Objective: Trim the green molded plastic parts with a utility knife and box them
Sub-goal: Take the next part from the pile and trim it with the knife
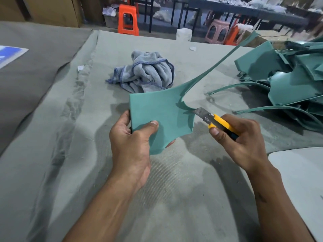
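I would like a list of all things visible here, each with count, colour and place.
part: one, green, held above the table centre
knife: one, yellow with grey blade, blade at the part's right edge
parts pile: many, green, table right
towel: one, grey-blue, crumpled behind the part
table: one, grey cloth cover
stools: several, orange and pink, background floor
left hand: grips the part
right hand: grips the knife

The green plastic part (157,109) is held above the table, one thin strip curving up to the right. The yellow utility knife (216,123) (blade extended) touches its right edge. More green parts (288,79) are piled at right.
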`<state>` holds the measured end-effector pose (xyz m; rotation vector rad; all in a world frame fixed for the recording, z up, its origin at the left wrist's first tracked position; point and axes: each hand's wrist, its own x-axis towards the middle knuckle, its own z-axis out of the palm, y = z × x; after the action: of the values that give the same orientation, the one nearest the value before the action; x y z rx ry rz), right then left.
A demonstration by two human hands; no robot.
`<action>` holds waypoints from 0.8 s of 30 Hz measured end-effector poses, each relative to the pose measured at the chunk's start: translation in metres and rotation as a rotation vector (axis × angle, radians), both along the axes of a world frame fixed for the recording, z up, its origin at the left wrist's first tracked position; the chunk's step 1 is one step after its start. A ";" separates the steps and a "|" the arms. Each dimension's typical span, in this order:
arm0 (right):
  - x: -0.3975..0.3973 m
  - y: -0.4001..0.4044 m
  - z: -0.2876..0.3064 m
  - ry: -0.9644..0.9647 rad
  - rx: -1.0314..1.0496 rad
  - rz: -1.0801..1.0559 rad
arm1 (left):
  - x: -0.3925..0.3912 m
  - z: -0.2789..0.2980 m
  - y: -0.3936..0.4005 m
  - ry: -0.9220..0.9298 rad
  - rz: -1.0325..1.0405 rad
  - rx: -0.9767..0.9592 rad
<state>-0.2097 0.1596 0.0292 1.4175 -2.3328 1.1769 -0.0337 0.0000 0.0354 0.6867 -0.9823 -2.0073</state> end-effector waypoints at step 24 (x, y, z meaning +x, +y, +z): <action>-0.002 -0.005 -0.009 0.140 -0.097 -0.266 | -0.002 -0.007 -0.005 -0.066 -0.032 -0.124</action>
<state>-0.2116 0.1548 0.0205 1.0800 -2.2487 1.0631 -0.0353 -0.0045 0.0280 0.6772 -1.1531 -1.9428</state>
